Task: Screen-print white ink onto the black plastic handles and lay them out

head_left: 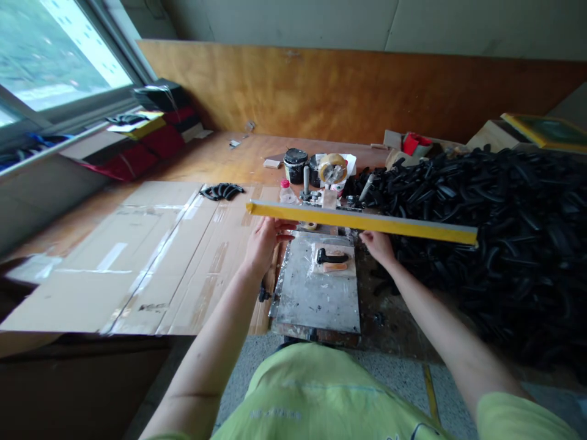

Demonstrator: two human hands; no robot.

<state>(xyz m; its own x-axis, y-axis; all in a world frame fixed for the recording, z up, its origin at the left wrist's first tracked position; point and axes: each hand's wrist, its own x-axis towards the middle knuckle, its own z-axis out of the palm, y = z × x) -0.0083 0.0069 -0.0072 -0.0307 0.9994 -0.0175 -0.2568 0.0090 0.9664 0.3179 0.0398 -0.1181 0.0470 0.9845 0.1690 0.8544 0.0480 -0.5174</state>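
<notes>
So, far left there's a window [50, 46], with some red boxes [123, 161] sitting below it. Next comes a big flattened cardboard sheet [174, 256], taped in a few spots, and a little row of curved black pieces [223, 192] lies near its far edge.

Then the left hand [262, 241]: fingers a bit apart and pointing right, just under the left part of a long yellow bar [362, 222]. That bar runs crosswise in front of the person, sloping slightly down to the right. Behind it are a red-capped bottle [287, 194], a dark tub [296, 164] and a roll of tape [333, 169].

In the middle, on the near side of the bar, is a grey metal plate [316, 302]. A single black handle-shaped piece [332, 257] lies on a pale pad toward its far end.

The right hand [378, 245] is below the bar, near the plate's far right corner, fingers curled in. It's kinda blurry, so I can't tell if they're clamped on anything. Right of that it's one huge heap of black parts [495, 226].
</notes>
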